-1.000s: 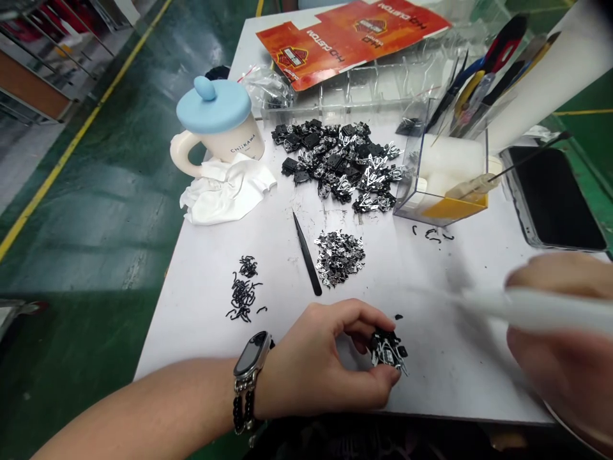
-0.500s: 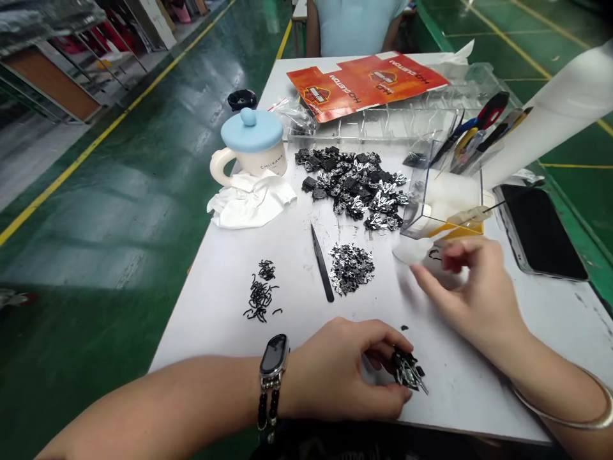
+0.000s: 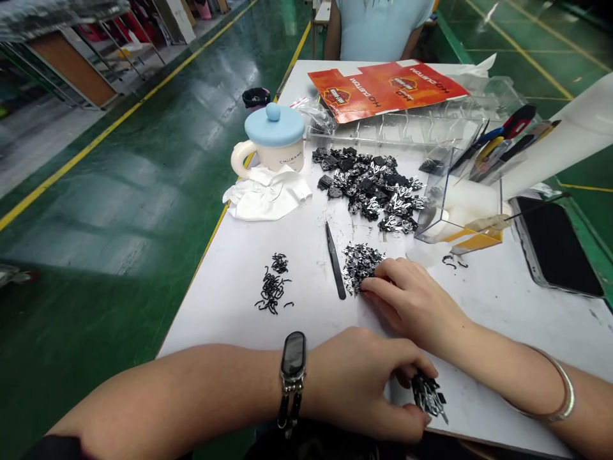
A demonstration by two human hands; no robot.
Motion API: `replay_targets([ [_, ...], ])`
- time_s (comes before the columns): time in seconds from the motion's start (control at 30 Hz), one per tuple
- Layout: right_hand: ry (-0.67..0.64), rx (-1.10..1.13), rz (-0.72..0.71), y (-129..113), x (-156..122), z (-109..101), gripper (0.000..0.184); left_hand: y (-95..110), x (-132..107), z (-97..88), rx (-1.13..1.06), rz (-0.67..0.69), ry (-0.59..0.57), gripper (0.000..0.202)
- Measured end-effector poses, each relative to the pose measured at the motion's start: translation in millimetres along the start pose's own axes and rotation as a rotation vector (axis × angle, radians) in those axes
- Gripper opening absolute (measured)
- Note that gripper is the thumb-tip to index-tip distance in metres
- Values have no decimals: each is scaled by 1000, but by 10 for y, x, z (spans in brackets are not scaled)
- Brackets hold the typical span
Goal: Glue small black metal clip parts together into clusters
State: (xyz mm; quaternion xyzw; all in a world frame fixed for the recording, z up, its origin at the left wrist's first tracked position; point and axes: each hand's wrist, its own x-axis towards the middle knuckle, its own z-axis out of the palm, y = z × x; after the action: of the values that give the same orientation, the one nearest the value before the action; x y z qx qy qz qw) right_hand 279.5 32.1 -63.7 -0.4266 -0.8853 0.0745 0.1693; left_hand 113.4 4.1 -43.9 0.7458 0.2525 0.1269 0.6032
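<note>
My left hand (image 3: 368,383) rests at the near edge of the white table (image 3: 239,287), fingers curled round a small black and silver part (image 3: 428,395). My right hand (image 3: 412,303) reaches across to a little heap of shiny silver clips (image 3: 359,263), its fingertips pinched together at the heap's near edge; whether they hold a clip I cannot make out. Black tweezers (image 3: 335,260) lie just left of that heap. A bigger pile of black and silver parts (image 3: 371,186) sits farther back.
A scatter of small black hooks (image 3: 274,291) lies at the left. A lidded mug (image 3: 275,144) and white cloth (image 3: 267,193) stand behind it. A clear box (image 3: 462,211), tool holder (image 3: 498,144), phone (image 3: 555,246), orange cardboard (image 3: 387,86) and a person (image 3: 378,29) are beyond.
My right hand has let go of the white object it carried and swung left to the silver clip heap. My left hand stays curled on the black part; the view has shifted.
</note>
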Motion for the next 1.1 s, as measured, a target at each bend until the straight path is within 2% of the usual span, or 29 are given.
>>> replay_targets([
  [0.23,-119,163,80,0,35,1,12,-21,-3,9,-18,24,46,39],
  [0.37,-129,295,102,9,-23,-187,12,-22,10,-6,9,132,108,36],
  [0.5,6,596,211,60,-265,-443,6,20,11,-69,81,297,316,32],
  [0.6,131,866,315,68,-453,-454,9,50,3,-104,95,338,408,32],
  [0.73,165,1112,420,18,-523,-313,12,56,14,-91,70,415,395,30],
  [0.87,163,1155,433,-9,-490,-270,12,58,24,-62,58,441,391,31],
  [1.1,145,1137,448,20,-489,-292,12,54,22,-76,89,406,373,31],
])
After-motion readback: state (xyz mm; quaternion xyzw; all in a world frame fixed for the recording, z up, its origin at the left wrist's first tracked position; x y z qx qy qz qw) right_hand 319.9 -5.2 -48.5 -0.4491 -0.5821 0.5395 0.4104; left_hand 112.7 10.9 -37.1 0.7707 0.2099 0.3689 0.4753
